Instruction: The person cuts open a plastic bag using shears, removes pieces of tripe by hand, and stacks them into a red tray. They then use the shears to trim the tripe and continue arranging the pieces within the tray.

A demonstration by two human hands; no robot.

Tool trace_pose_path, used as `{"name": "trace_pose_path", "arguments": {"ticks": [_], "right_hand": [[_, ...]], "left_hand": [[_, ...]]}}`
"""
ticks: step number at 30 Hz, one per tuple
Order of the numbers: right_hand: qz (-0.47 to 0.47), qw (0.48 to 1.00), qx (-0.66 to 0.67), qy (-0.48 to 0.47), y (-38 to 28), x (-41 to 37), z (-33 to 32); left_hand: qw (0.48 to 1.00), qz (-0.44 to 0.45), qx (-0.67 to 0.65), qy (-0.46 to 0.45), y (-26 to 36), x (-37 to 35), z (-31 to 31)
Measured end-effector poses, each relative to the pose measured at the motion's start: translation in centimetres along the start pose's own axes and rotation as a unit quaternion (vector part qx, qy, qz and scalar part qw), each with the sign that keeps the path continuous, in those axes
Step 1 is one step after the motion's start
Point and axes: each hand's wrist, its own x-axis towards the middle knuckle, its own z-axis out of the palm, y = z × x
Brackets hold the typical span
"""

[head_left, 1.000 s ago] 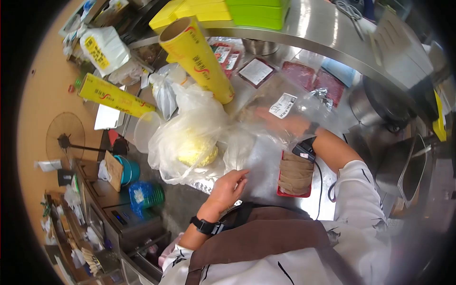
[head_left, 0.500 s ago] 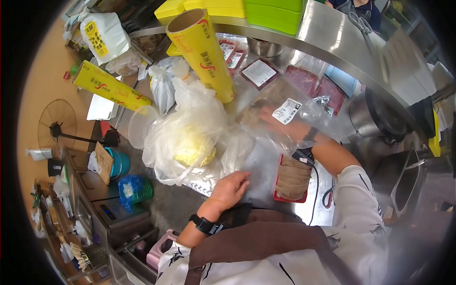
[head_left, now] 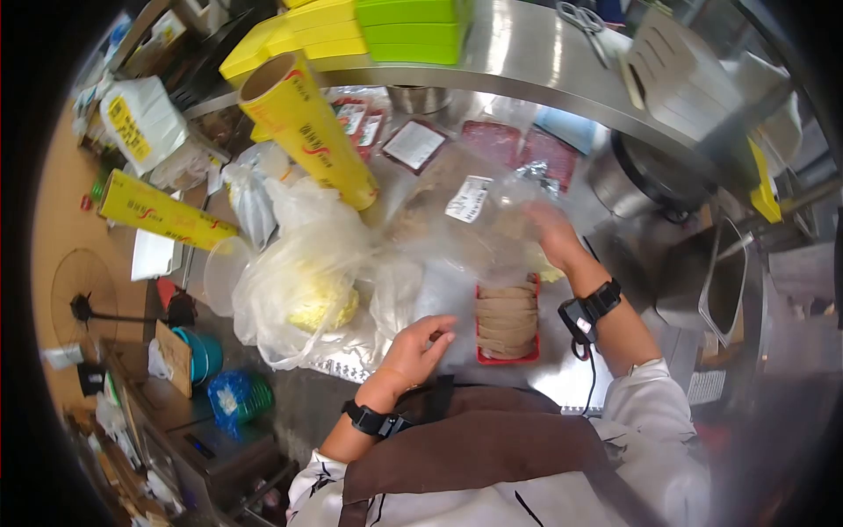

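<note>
Reaching across a crowded silver metal tabletop

A whitish translucent plastic bag is set at the left, its loose folds gathered around a yellow mass. Beyond the left hand, a clear plastic bag with brownish contents is laid flat, presumably so that it can be reached into easily. A tall yellow cardboard roll is apparently stood on end to save room. The shallow red tray, filled with a neat row of brown slices, is placed close to the body, seemingly for easy loading.

The right hand is held at the clear bag's right edge, just beyond the tray; its fingers are blurred, so whether anything is gripped cannot be told. The left hand is held empty, fingers loosely curled, between the whitish bag and the tray.
</note>
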Motion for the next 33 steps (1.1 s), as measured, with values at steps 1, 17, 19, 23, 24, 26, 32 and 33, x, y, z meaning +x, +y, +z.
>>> {"name": "trace_pose_path", "arguments": {"ticks": [1,17,19,23,24,26,32,33], "right_hand": [[0.028,0.997,0.076,-0.003,-0.2,-1.1,-0.6],[0.157,0.931,0.181,-0.274,-1.5,-17.7,-4.7],[0.168,0.925,0.186,-0.285,-0.6,-18.2,-5.3],[0.187,0.945,0.035,-0.266,0.2,-20.2,-7.1],[0.186,0.947,0.005,-0.26,0.7,-20.8,-7.7],[0.188,0.952,-0.051,-0.237,1.7,-21.9,-8.6],[0.17,0.967,-0.142,-0.127,4.0,-24.1,-10.0],[0.161,0.974,-0.118,-0.11,4.3,-24.4,-9.7]], "left_hand": [[1.0,0.009,-0.01,-0.017,0.3,0.6,0.4],[0.754,-0.143,-0.538,-0.348,4.4,6.0,8.7],[0.754,-0.166,-0.529,-0.353,4.0,5.4,8.9],[0.802,-0.174,-0.465,-0.331,2.9,4.6,9.9],[0.813,-0.172,-0.448,-0.329,2.5,4.5,10.3],[0.828,-0.171,-0.415,-0.337,2.3,4.4,11.0],[0.875,-0.176,-0.338,-0.3,0.9,4.3,12.7],[0.882,-0.171,-0.329,-0.29,0.6,4.1,12.7]]}}
